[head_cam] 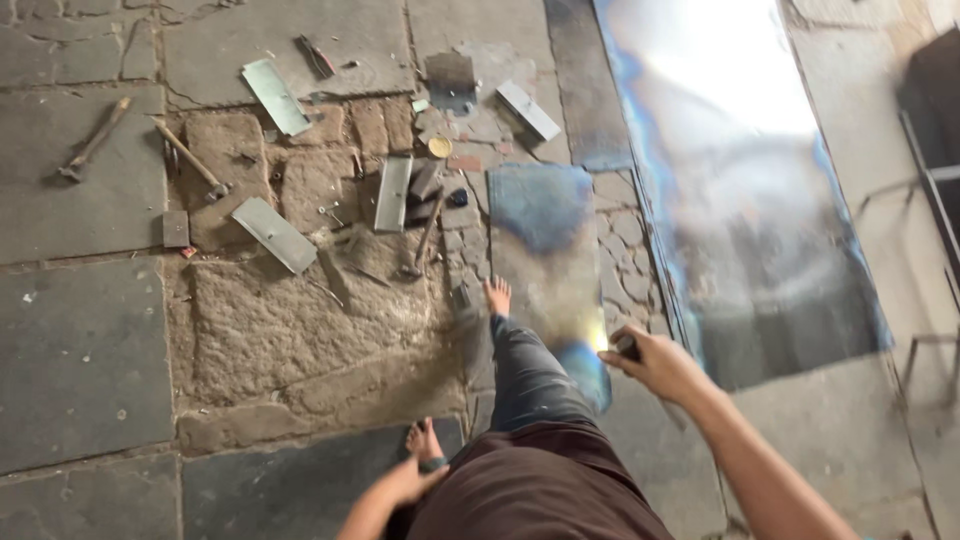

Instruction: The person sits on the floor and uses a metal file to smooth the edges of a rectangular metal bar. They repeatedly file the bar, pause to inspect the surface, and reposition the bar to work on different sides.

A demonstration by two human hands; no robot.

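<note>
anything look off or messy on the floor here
Yes: cut metal strips and hammers lie scattered at odd angles on the cracked, uneven stone floor. The right hand grips a small dark object.

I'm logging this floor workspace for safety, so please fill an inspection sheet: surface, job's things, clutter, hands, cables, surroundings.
Surface: uneven stone floor, cracked slabs.
Job's things: small metal sheet flat by the person's bare foot; large shiny metal sheet beside it.
Clutter: cut metal strips, hammers, small scraps scattered on the floor.
Hands: right hand closed on a small dark object, kind unclear; left hand low by the other foot, grip unclear.
Cables: nothing seen.
Surroundings: dark metal frame at the right edge.
</note>
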